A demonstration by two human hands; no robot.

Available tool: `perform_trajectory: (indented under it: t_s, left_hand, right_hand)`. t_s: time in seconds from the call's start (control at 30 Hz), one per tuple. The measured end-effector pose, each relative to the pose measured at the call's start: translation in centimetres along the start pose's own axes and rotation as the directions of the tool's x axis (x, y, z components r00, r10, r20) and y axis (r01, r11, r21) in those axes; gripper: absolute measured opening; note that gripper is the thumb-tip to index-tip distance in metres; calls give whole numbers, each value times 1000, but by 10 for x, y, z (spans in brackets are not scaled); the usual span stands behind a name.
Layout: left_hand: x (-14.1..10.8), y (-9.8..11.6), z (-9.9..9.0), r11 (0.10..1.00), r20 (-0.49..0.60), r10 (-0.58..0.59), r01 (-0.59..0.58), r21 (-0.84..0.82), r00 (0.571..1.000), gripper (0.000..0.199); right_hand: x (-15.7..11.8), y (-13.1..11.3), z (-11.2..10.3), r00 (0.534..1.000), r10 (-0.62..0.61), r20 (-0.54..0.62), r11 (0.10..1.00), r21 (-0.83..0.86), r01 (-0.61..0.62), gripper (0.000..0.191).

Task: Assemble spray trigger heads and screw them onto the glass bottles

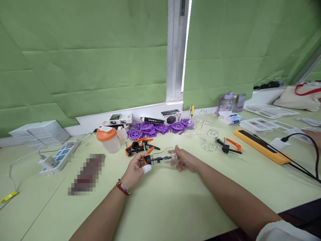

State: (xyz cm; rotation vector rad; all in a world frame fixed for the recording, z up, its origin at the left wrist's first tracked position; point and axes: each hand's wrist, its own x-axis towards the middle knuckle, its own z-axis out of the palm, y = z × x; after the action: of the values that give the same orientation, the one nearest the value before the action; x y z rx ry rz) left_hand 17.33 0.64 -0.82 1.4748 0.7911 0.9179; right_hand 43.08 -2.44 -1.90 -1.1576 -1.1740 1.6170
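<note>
the left hand (135, 170) has its thumb and fingers closed on a black and orange cap (147, 159), which sits at the neck of a clear bottle (165, 164). a white wrap (146, 168) covers the tip of the left thumb, and bracelets (122, 187) circle that wrist. the right hand (185, 159) is curled around the bottle's other end, its fingers partly hidden. the bottle lies sideways between both hands, over the near middle of the pale table (170, 207), with a black stem (163, 158) running lengthwise inside it; whether it touches the table, i cannot tell. just behind the left hand is a small pile of black and orange parts (136, 147), with purple spoked pieces (147, 128) and printed boxes (121, 118) farther back. to the right of the bottle, near the right hand, stand several clear glass containers (210, 144), and beside them lies one more black and orange piece (229, 147). a cup with an orange lid (109, 140) stands left of the pile
</note>
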Motion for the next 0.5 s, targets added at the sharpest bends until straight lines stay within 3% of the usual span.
perform_trajectory:
  t_s: [0.13, 0.2, 0.3, 0.43, 0.5]
  left_hand:
    - [-1, 0, 0, 1000, -7, 4, -4, 14, 1000, 39]
    - [-1, 1, 1, 1000, 17, 3, -4, 15, 1000, 39]
    - [-1, 2, 1, 1000, 38, 6, -6, 13, 999, 40]
    - [0, 1, -1, 999, -14, -10, 11, 34, 1000, 39]
    - [0, 0, -2, 999, -20, -12, 13, 42, 1000, 39]
  right_hand:
    - [-1, -2, -2, 986, -141, 84, 990, 41, 138, 70]
    - [-1, -1, -2, 992, -90, 94, 996, -4, 91, 65]
    - [0, -1, -3, 999, -35, 20, 999, -39, 36, 68]
    - [-3, -5, -2, 977, -191, 98, 981, -1, 192, 72]
    - [-5, -7, 0, 971, -207, 120, 977, -30, 212, 77]
